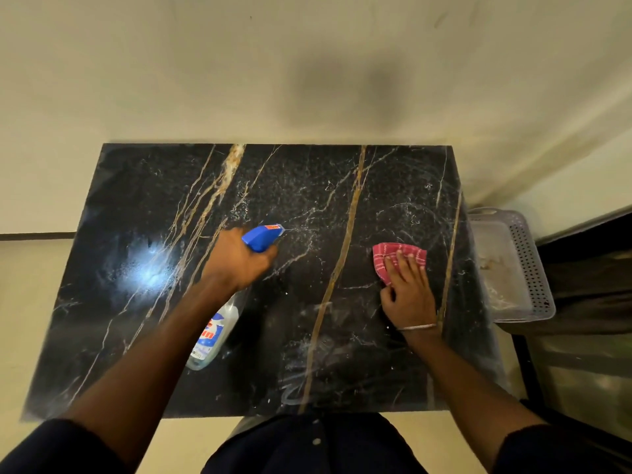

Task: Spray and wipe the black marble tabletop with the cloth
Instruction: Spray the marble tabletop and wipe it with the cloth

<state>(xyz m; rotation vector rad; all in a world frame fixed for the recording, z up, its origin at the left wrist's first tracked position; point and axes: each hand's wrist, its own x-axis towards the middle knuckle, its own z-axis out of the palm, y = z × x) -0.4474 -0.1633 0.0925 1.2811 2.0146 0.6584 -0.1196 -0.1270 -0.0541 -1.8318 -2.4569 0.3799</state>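
The left hand [239, 260] grips the blue-headed spray bottle [261, 236], its nozzle aimed toward 2 o'clock at the wet speckled patch [297, 206] mid black marble tabletop [143, 336], which lies at 10 o'clock from the red cloth [398, 256] pressed flat under the nearer right hand [408, 290], fingers straight.

The bottle [229, 312] is carrying a blue-and-white label [209, 335] whose red letters are ending in "in"; the left forearm [154, 343] is hiding the start. Small print at the label's 6 o'clock end and the orange tag [272, 227] on the nozzle [260, 237] are too blurred to read.
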